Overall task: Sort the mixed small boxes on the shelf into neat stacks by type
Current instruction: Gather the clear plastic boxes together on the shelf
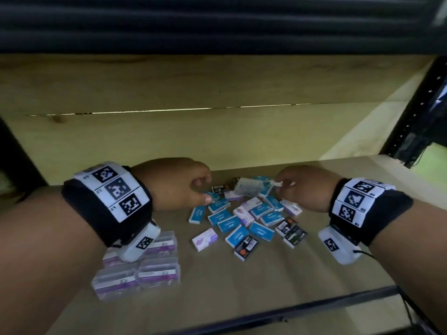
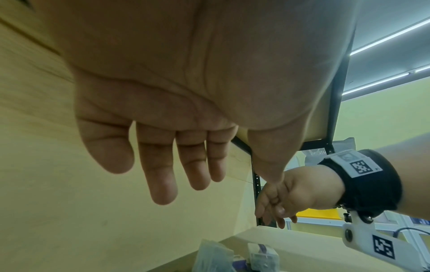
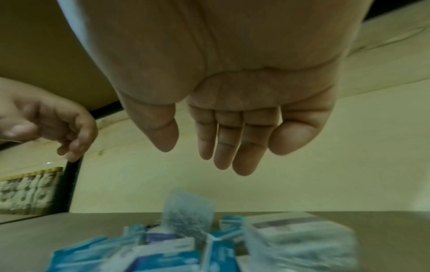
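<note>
A jumbled pile of small boxes lies mid-shelf: blue ones, white-and-purple ones and black ones. A clear plastic box sits tilted at the pile's far end and shows blurred below my right fingers. My left hand hovers over the pile's far left edge with relaxed fingers and holds nothing. My right hand hangs just right of the clear box, fingers straight and empty. Several clear boxes with purple labels stand stacked at the front left.
The wooden shelf board ends at a black front rail. A wooden back wall closes the rear, a dark shelf hangs overhead, and a black upright post stands at the right.
</note>
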